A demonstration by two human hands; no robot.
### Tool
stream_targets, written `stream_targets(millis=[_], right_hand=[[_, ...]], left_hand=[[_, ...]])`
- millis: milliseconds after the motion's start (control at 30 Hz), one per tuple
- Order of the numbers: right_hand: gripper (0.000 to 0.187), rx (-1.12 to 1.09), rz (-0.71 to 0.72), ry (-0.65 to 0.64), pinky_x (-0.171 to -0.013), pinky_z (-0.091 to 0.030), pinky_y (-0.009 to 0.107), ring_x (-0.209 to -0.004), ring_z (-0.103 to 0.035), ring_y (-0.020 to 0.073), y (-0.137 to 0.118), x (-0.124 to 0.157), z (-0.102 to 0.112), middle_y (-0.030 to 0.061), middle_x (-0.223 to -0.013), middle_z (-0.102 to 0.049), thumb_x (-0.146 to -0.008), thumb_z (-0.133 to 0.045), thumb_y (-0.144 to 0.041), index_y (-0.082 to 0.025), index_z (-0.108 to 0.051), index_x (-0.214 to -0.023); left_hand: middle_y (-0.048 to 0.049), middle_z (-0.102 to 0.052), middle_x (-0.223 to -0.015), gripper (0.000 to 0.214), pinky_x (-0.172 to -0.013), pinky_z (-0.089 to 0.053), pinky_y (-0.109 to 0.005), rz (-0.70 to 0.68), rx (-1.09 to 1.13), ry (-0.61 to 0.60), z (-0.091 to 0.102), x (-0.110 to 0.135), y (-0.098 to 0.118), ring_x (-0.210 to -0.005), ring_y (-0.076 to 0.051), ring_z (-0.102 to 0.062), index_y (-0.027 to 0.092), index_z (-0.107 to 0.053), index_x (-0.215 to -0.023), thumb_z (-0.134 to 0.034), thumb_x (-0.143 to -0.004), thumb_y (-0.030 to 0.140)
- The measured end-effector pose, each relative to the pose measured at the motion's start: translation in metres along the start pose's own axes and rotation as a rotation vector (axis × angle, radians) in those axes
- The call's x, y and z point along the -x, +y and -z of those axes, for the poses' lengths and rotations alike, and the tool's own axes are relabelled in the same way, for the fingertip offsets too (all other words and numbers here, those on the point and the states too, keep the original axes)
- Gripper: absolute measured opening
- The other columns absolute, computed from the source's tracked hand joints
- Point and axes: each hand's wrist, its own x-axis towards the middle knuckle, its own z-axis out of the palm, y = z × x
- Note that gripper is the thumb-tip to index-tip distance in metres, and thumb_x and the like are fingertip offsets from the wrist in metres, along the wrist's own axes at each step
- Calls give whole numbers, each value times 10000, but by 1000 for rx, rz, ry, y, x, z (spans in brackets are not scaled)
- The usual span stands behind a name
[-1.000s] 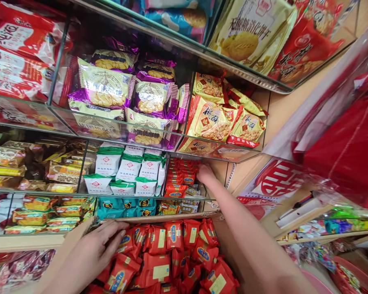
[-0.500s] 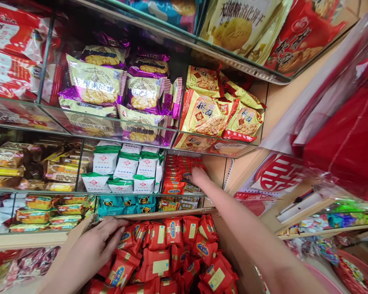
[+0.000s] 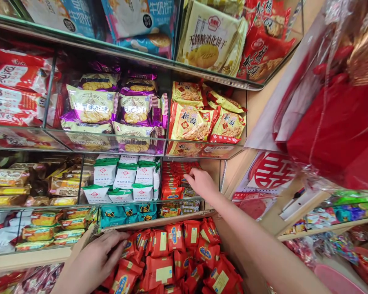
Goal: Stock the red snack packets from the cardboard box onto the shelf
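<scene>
My left hand [image 3: 106, 255] lies over the left side of a cardboard box [image 3: 233, 245], its fingers loosely stretched and thumb apart, above the red snack packets [image 3: 159, 271] that fill the box. My right hand [image 3: 202, 185] reaches across into a shelf compartment at its right end. Its bent fingers are against stacked red packets [image 3: 173, 192]; the fingertips are partly hidden, and I cannot make out what they hold. Beside that stack are white-and-green packets [image 3: 123, 175], and small grey-gold packets [image 3: 190, 204] lie below my wrist.
Glass shelf edges [image 3: 110, 143] run above the right hand, with yellow-and-red biscuit packs [image 3: 191, 122] behind one. Teal packets [image 3: 113, 216] sit just behind the box. A wooden side wall [image 3: 233, 175] bounds the shelf; red wrapped goods [image 3: 333, 130] hang at the right.
The view has shifted, so the upper shelves sit lower in it. My right hand shows more of itself at the red stack; my left hand keeps its place on the box.
</scene>
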Motion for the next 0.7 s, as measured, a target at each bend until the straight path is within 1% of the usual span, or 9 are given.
stream_targets(millis=[67,133,167,233,300,400,533,633,700], right_hand=[[396,-123,242,30,-642,-389,234,-700,-547,134,-14,43,7,42,-753,-605,-882,-282,-428,-176,-569,-775],[399,-186,468,-127,-651,-404,238,-698,-540,140,-24,89,-3,36,-719,-592,-864,-321,-448,-172,-572,-723],[395,-202,539,-220,-676,-419,253,-747,-546,162,-26,110,-14,51,-775,-600,-819,-386,-504,-166,-583,-764],[417,-222,620,-352,-775,-428,307,-938,-522,228,-27,142,-42,107,-1038,-562,-760,-480,-512,-156,-568,-959],[467,-220,616,-439,-865,-395,381,-1105,-426,298,-26,161,-70,155,-1254,-418,-760,-511,-447,-145,-494,-1116],[458,-217,531,-510,-899,-361,452,-1140,-383,349,-29,173,-92,186,-1296,-362,-751,-547,-399,-118,-501,-1110],[317,-310,409,-519,-836,-426,356,-972,-512,262,-37,176,-88,125,-1115,-504,-687,-612,-236,-125,-563,-980],[299,-417,372,-490,-810,-429,307,-927,-522,228,-35,178,-83,91,-1010,-542,-656,-628,-187,-142,-565,-945],[312,-524,359,-473,-799,-423,293,-923,-518,215,-29,178,-82,63,-984,-550,-640,-660,-226,-176,-569,-933]], left_hand=[[3,-698,-981,245,-813,-490,-237,-43,5,-132,-4,1,2,-920,-178,-628,301,-639,-963,-521,-756,362],[-24,-632,-1137,349,-891,-456,-334,-64,-30,-258,-10,4,7,-1053,-229,-560,324,-578,-1087,-509,-755,405],[-35,-580,-1210,399,-915,-428,-405,-63,-62,-307,-13,6,10,-1111,-263,-510,345,-537,-1137,-507,-748,430],[-57,-458,-1320,473,-931,-362,-524,-59,-132,-398,-20,13,18,-1198,-323,-390,377,-467,-1195,-520,-731,450],[-75,-376,-1366,467,-941,-322,-558,-62,-179,-433,-28,23,26,-1241,-343,-295,376,-471,-1192,-535,-730,409],[-82,-369,-1368,381,-951,-327,-533,-82,-195,-396,-38,37,35,-1251,-328,-283,358,-540,-1132,-518,-753,338],[-71,-464,-1315,255,-962,-323,-514,-62,-209,-281,-41,42,41,-1241,-315,-324,312,-655,-939,-567,-706,252],[-37,-490,-1296,134,-950,-346,-496,-75,-135,-370,-32,34,38,-1228,-318,-348,286,-684,-728,-562,-706,237],[-33,-520,-1270,142,-940,-362,-482,-69,-39,-433,-22,27,36,-1210,-319,-378,283,-687,-685,-551,-725,270]])
